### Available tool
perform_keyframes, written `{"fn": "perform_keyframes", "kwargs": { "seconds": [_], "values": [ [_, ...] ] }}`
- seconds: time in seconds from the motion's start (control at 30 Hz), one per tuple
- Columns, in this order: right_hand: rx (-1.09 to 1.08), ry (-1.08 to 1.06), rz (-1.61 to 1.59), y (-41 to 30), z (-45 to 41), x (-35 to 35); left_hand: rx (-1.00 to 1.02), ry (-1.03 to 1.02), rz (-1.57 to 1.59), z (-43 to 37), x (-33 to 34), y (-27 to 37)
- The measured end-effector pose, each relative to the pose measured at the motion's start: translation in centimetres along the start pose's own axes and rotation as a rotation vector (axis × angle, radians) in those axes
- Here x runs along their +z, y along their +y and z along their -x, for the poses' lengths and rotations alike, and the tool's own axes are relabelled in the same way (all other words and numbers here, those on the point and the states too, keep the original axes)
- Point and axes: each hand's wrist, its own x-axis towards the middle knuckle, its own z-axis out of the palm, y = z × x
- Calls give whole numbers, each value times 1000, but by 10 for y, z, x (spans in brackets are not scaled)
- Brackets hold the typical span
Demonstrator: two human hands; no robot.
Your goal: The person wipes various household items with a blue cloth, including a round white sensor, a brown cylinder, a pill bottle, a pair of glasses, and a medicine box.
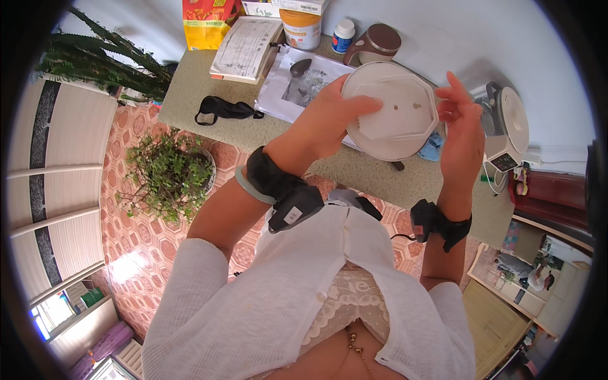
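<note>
My left hand (327, 118) grips a round, whitish lid-like disc (390, 111) by its left side, with the thumb lying across its face. The disc has a raised polygonal part and small holes, and I hold it up over the speckled counter (380, 183). Just right of the disc, my right hand (458, 118) is raised with fingers apart; whether its fingertips touch the rim I cannot tell. A brown-lidded cup (384, 39) stands behind the disc. A blue cloth (431, 147) lies partly hidden between the disc and my right hand.
An electric appliance with a round white lid (515, 121) stands at the right. Towards the back are a book (247, 47), an orange-lidded tub (301, 31), a pill bottle (343, 36) and a dark spoon (300, 68). A black mask (225, 109) lies near the front edge; a potted plant (166, 173) stands on the floor.
</note>
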Motion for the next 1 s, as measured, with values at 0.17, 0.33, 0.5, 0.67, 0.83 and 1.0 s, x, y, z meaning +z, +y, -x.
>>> {"fn": "perform_keyframes", "kwargs": {
  "seconds": [0.17,0.33,0.5,0.67,0.83,1.0],
  "values": [
    [292,-42,-184,45,5,-19,-38,16,220,-2,-5,-7],
    [574,-259,-571,45,19,-3,-21,69,183,-8,-7,-17],
    [672,-197,-664,58,28,18,60,142,119,-17,-14,-44],
    [747,-143,-743,95,21,5,-158,243,-61,-12,-31,-43],
    [806,-8,-280,154,-1,-40,-227,229,-72,18,-86,-40],
    [607,77,40,199,-28,-69,-211,429,-85,47,-110,-35]
  ]
}}
